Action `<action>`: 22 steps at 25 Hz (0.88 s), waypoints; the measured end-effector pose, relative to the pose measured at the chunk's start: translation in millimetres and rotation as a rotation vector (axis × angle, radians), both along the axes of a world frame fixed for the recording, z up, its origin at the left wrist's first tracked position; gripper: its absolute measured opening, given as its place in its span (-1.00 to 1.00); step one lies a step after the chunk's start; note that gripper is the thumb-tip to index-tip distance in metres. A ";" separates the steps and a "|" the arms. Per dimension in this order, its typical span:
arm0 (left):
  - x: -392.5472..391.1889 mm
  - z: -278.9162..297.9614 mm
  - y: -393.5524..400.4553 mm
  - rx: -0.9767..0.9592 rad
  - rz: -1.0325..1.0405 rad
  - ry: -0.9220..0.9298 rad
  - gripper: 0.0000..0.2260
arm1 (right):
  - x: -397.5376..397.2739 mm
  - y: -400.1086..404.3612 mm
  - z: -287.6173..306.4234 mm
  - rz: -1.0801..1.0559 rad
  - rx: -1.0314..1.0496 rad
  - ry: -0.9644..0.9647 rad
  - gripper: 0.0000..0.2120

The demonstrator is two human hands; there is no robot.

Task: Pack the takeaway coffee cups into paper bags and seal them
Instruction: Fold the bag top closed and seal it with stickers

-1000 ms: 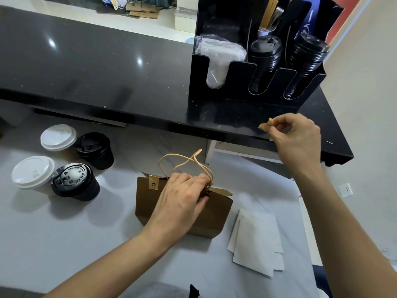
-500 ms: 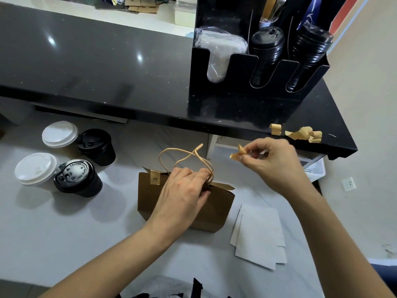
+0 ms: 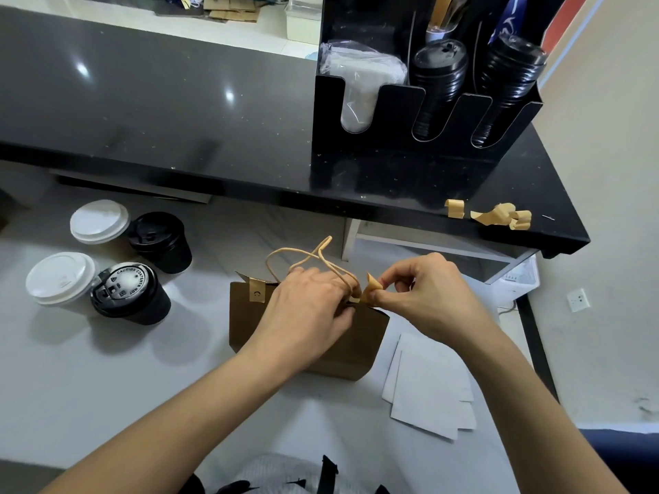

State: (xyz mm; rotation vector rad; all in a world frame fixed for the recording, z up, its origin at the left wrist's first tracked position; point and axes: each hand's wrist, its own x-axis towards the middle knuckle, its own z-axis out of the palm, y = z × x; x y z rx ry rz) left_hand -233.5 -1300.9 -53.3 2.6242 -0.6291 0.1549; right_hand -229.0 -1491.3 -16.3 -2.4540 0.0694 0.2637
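A brown paper bag [image 3: 356, 347] with twisted paper handles [image 3: 303, 256] stands on the white table in front of me. My left hand [image 3: 306, 308] pinches the bag's top edge shut. My right hand [image 3: 424, 294] holds a small tan sticker [image 3: 372, 288] at the right end of that top edge, touching the bag. Another tan sticker [image 3: 256, 290] sits on the left end of the top. What is inside the bag is hidden. Several lidded cups stand at the left: two with white lids [image 3: 99, 222] [image 3: 60, 278] and two black ones [image 3: 162, 240] [image 3: 130, 294].
A black counter [image 3: 160, 112] rises behind the table. On it a black organiser [image 3: 410, 155] holds stacked black lids, and curled sticker backings [image 3: 499, 215] lie near its right end. White flat paper bags [image 3: 431, 390] lie right of the brown bag.
My right hand came down from the counter edge with the tan sticker and brought it to the bag's top right corner. My left hand stayed clamped on the bag.
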 end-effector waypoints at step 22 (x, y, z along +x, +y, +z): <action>2.6 -0.7 -2.3 -0.107 0.023 0.180 -0.86 | -12.8 3.4 -7.9 -0.028 0.047 -0.051 -0.84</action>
